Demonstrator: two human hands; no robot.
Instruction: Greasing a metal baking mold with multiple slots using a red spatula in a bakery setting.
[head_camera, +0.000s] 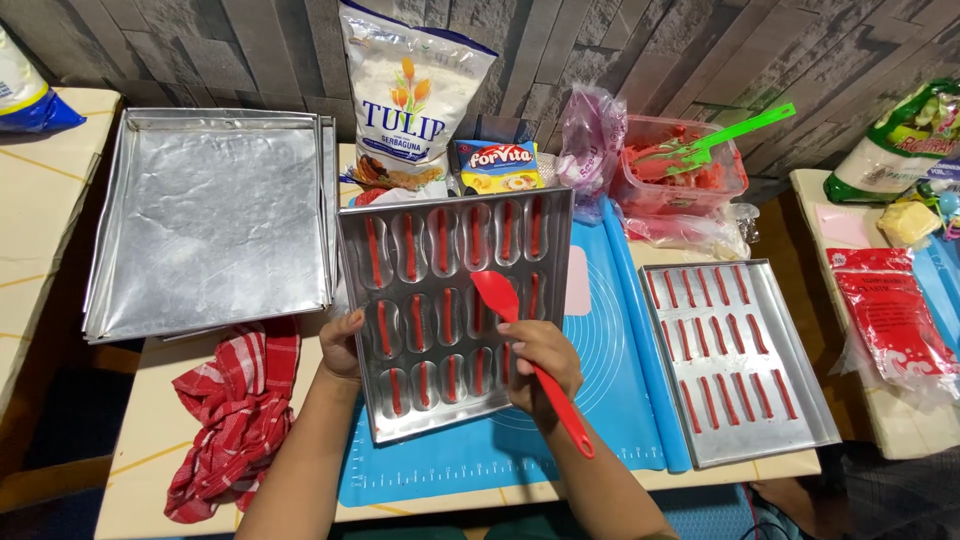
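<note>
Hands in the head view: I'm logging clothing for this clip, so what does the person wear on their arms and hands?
Nothing shows on either. The left hand and right hand are bare, without gloves, and both forearms are uncovered down to the frame's lower edge. No sleeve, watch, bracelet or ring can be made out.

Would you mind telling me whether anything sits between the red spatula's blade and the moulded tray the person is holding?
Nothing visible does: the red spatula, held in the right hand, has its blade directly over the moulded tray, which the left hand steadies.

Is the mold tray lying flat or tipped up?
Tipped up. The mold tray leans toward the camera, its far edge raised off the blue mat, the left hand holding its left edge.
</note>
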